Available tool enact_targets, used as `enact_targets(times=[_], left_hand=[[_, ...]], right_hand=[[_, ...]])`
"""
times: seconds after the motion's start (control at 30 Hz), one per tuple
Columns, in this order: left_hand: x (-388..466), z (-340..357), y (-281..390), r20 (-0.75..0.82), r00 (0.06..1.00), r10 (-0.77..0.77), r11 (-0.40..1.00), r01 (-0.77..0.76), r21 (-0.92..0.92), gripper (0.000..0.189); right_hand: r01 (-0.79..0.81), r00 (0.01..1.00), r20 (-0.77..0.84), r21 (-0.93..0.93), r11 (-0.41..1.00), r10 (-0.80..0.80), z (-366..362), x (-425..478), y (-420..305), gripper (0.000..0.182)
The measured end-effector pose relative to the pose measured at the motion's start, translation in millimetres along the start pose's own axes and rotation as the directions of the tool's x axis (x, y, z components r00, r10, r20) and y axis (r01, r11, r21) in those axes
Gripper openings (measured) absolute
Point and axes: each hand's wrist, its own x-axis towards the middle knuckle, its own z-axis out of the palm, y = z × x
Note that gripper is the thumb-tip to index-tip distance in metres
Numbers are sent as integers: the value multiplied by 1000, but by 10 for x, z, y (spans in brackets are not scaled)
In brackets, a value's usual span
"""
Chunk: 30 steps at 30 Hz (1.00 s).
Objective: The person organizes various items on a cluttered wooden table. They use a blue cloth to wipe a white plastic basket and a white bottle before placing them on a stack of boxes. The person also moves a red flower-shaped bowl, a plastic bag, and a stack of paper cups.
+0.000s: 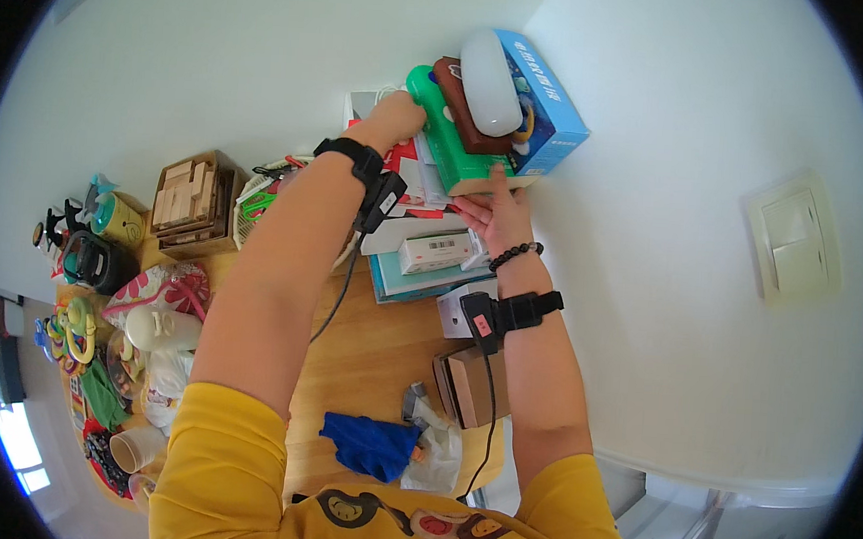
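Note:
My left hand (398, 118), its fingers curled, is at the left end of a green package (450, 142); its fingertips are hidden. My right hand (500, 214) is spread against the package's near end, with a finger up on it. On or against the package lie a brown case (469, 110) and a white rounded object (489, 82). Behind them a blue box (550, 107) stands in the wall corner. Red and white papers (408, 162) lie beside the package. Just below is a small white box (436, 253) on a teal flat box (401, 286).
Along the wall at left stand a box of wooden blocks (186, 202), a basket (240, 223) and a yellow cup (123, 220). A white box (455, 311), a brown box (480, 389) and a blue cloth (371, 446) lie nearer. Black cables hang from both wrist devices.

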Motion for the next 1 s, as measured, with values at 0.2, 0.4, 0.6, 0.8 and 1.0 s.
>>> enact_targets(times=[0.2,0.4,0.6,0.8,1.0], left_hand=[[-159,82,132,-420,906,52,955,-167,-243,56],[-626,-16,779,-300,954,-3,958,-83,-275,78],[-488,-65,873,-171,972,158,886,-216,-410,70],[-426,-75,1002,12,995,-104,791,90,-605,54],[-675,-171,1208,49,985,-167,766,161,-623,43]], right_hand=[[68,998,8,57,996,-69,9,17,4,53],[33,999,14,71,997,-34,-88,-27,5,58],[224,970,-96,-6,975,-223,-113,-239,-6,60],[689,648,-3,-423,588,-762,-52,-317,-119,30],[598,275,338,-793,-115,-900,77,-322,-493,28]])
